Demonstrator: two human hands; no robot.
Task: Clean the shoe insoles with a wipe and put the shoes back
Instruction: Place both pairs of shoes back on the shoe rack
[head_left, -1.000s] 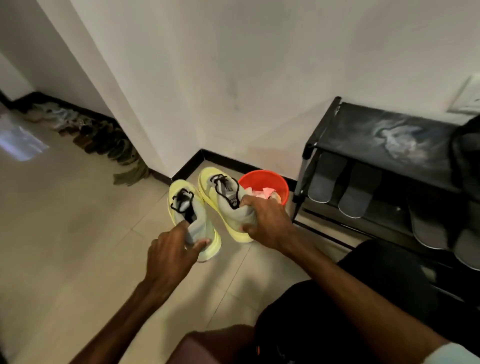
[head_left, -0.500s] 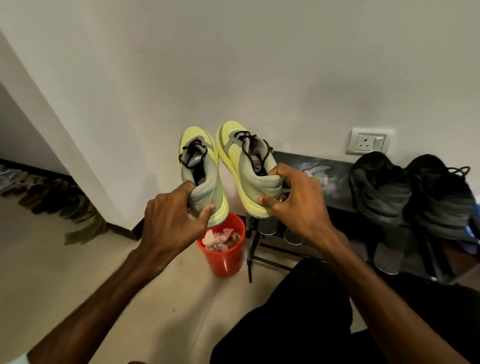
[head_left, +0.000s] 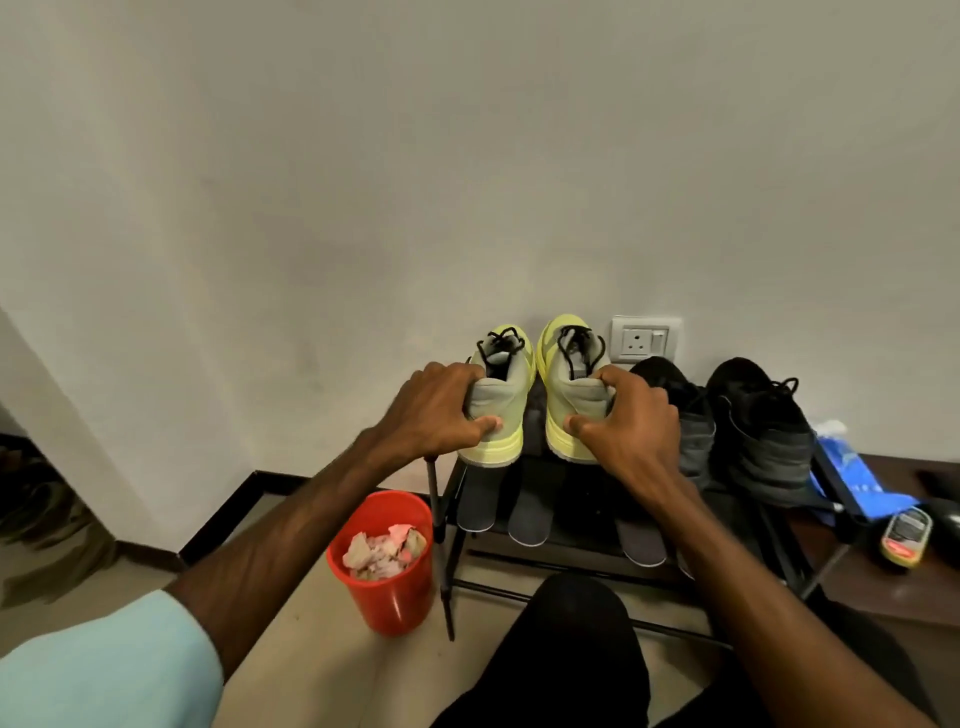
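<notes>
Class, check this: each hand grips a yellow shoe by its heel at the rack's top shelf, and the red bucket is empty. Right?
No. The head view shows the red bucket holding crumpled wipes, not empty. The left hand and right hand do grip the yellow shoes' heels.

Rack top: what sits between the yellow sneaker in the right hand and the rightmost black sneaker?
Head view: one other black sneaker, its near side partly hidden by the right hand, which grips the yellow sneaker at the heel. Nothing else shows there.
</notes>
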